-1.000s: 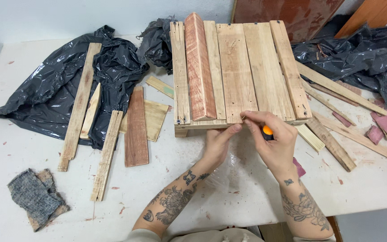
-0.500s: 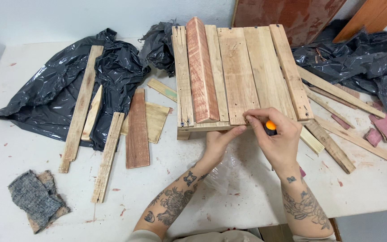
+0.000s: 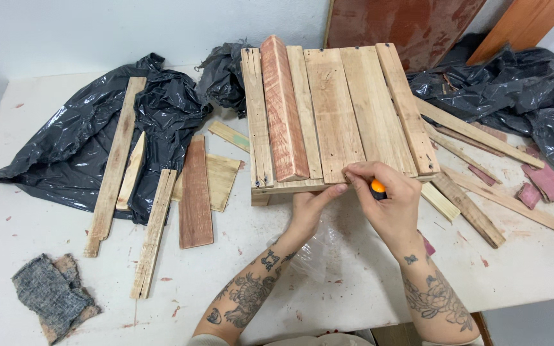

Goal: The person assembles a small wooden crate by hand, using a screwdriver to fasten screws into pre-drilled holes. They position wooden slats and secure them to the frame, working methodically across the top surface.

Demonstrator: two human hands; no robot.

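Little has shifted over the last second: both hands stay at the near edge of the pale slatted wooden panel (image 3: 335,109), and only the view has drifted slightly, so the work at that edge looks like it is continuing in the same spot.

The right hand (image 3: 389,205) is closed around a small tool with an orange handle (image 3: 377,186), its fingertips pinched together on the near end of one slat. What the tool's tip is doing is hidden under the fingers. Just left of that grip, the left hand (image 3: 309,208) presses its thumb up against the panel's front cross-piece, bracing it; this hand holds nothing.

Further left of the grip, a reddish wedge-shaped wooden block (image 3: 283,109) lies along the panel's slats. Well out to the left, loose wooden strips (image 3: 155,230) rest on the white paint-flecked table (image 3: 46,307), some on a crumpled black plastic sheet (image 3: 84,147). More strips lie to the right.
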